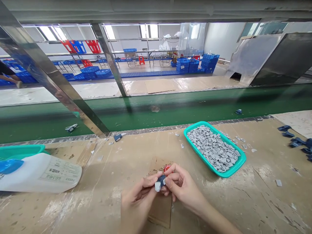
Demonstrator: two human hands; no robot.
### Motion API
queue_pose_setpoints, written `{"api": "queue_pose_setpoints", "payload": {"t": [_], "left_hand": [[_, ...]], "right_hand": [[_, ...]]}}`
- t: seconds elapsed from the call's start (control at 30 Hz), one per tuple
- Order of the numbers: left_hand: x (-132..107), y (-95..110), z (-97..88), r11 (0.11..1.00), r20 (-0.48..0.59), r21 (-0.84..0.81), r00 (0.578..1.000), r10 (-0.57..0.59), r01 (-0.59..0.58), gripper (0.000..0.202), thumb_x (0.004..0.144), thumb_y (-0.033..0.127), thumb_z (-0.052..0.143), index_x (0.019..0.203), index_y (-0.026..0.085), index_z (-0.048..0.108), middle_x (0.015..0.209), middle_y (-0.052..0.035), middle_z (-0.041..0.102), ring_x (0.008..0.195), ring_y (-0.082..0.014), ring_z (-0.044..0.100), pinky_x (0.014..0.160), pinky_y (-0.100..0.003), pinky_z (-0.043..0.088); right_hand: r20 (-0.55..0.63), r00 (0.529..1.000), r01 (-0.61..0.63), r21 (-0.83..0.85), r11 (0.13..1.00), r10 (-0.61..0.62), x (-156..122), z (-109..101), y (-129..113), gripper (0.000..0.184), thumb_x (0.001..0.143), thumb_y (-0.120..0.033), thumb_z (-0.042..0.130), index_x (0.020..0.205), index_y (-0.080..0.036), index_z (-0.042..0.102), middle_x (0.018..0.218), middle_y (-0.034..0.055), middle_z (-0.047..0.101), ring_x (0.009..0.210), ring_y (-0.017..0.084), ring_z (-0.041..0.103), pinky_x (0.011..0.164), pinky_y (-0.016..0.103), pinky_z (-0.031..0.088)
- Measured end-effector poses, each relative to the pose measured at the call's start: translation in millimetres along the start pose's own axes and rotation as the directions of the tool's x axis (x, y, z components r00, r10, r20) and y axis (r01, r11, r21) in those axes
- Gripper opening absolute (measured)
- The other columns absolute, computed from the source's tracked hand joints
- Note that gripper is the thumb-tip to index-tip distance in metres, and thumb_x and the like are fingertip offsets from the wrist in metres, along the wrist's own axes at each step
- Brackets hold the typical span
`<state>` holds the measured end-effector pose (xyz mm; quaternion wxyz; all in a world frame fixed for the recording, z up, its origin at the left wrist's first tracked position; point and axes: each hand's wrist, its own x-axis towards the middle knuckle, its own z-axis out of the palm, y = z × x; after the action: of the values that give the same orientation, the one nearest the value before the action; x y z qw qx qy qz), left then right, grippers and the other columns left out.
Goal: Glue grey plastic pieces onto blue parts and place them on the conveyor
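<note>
Low in the middle of the view, my left hand (137, 201) and my right hand (181, 185) meet over the cardboard-covered bench. Together they pinch a small dark blue plastic part (161, 179) with a small grey piece (157, 186) at its lower end. My left fingertips grip the grey end. My right fingers close on the blue part from the right. A small red round thing (167, 168) shows just above my right fingers. To the right of the hands, a teal tray (240, 162) holds several small grey pieces (213, 148).
A white plastic jug (46, 174) with a blue cap lies on its side at the left, beside another teal tray (21, 151). Dark blue parts (298, 141) lie at the right edge. A green conveyor belt (170, 109) runs behind the bench, with slanted steel posts (48, 76).
</note>
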<state>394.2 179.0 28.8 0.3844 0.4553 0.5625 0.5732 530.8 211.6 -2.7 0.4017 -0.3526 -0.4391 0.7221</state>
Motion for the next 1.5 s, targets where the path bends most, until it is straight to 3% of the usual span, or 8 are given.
{"api": "queue_pose_setpoints", "payload": {"t": [0.3,0.67,0.93,1.0,1.1,1.17,1.3,1.5], "left_hand": [[2,-17,-8.4,0.971,0.088,-0.028,0.967,0.238,-0.236,0.019,0.070,0.005,0.067,0.077,0.023,0.069,0.095,-0.0035,0.073,0.078,-0.0231,0.071,0.068,-0.031,0.061],[-2,3,3.4,0.992,0.069,-0.125,0.998,-0.002,0.010,0.023,0.063,0.015,0.076,0.084,0.025,0.073,0.091,-0.0040,0.074,0.076,-0.0215,0.070,0.067,-0.028,0.059],[3,-12,-5.4,0.994,0.245,-0.087,0.969,-0.042,0.065,0.033,0.082,0.026,0.059,0.115,0.027,0.061,0.109,-0.0053,0.067,0.102,-0.0215,0.062,0.086,-0.029,0.051],[6,-14,-8.2,0.999,0.168,-0.049,0.986,-0.011,0.019,0.031,0.085,0.028,0.055,0.115,0.026,0.059,0.107,-0.0051,0.065,0.101,-0.0200,0.061,0.087,-0.027,0.048],[11,-11,-11.2,0.999,0.018,-0.034,0.999,0.031,-0.031,0.026,0.087,0.031,0.052,0.112,0.026,0.056,0.102,-0.0034,0.061,0.094,-0.0171,0.059,0.086,-0.026,0.045],[14,-9,-13.6,0.998,-0.034,-0.038,0.998,0.053,-0.054,0.023,0.087,0.032,0.051,0.109,0.026,0.055,0.098,-0.0020,0.059,0.092,-0.0159,0.058,0.086,-0.026,0.044],[19,-9,-21.6,0.996,-0.029,-0.027,0.996,0.079,-0.080,0.020,0.088,0.032,0.049,0.107,0.026,0.054,0.094,-0.0010,0.057,0.087,-0.0143,0.056,0.084,-0.025,0.044],[20,-11,-27.7,0.993,-0.006,0.032,0.994,0.111,-0.111,0.018,0.087,0.030,0.051,0.104,0.026,0.053,0.094,-0.0012,0.059,0.091,-0.0148,0.059,0.087,-0.025,0.046]], "right_hand": [[-0.079,0.996,0.032,-0.040,0.999,-0.036,-4,4,-2,0.034,0.080,-0.046,0.063,0.092,-0.017,0.050,0.068,0.0032,0.066,0.060,0.014,0.061,0.041,0.016,0.037],[0.024,0.999,0.039,0.071,0.997,-0.041,-7,3,-8,0.033,0.078,-0.045,0.066,0.082,-0.017,0.048,0.065,0.0019,0.066,0.055,0.012,0.059,0.043,0.017,0.039],[-0.100,0.988,0.091,-0.223,0.971,-0.115,-11,-7,-34,0.028,0.083,-0.043,0.059,0.077,-0.016,0.061,0.074,0.0069,0.070,0.067,0.017,0.065,0.053,0.023,0.045],[-0.275,0.916,0.149,-0.437,0.887,-0.290,-12,-25,-43,0.023,0.082,-0.041,0.060,0.087,-0.019,0.063,0.081,0.0051,0.070,0.075,0.018,0.064,0.063,0.026,0.048],[-0.511,0.605,0.035,-0.749,0.662,-0.611,-15,-63,-54,0.023,0.080,-0.042,0.061,0.093,-0.023,0.063,0.088,0.0030,0.069,0.078,0.019,0.062,0.072,0.030,0.047],[-0.514,0.477,-0.136,-0.844,0.519,-0.713,-18,-90,-57,0.024,0.079,-0.043,0.061,0.094,-0.024,0.063,0.090,0.0027,0.068,0.081,0.022,0.061,0.074,0.033,0.046],[-0.521,0.585,-0.441,-0.848,0.295,-0.622,-19,-131,-53,0.031,0.075,-0.048,0.060,0.090,-0.022,0.067,0.090,0.0070,0.069,0.090,0.033,0.057,0.072,0.041,0.043],[-0.515,0.704,-0.508,-0.846,0.161,-0.489,-16,-151,-41,0.034,0.075,-0.050,0.057,0.089,-0.021,0.070,0.089,0.0077,0.068,0.088,0.033,0.055,0.073,0.042,0.043]]}}
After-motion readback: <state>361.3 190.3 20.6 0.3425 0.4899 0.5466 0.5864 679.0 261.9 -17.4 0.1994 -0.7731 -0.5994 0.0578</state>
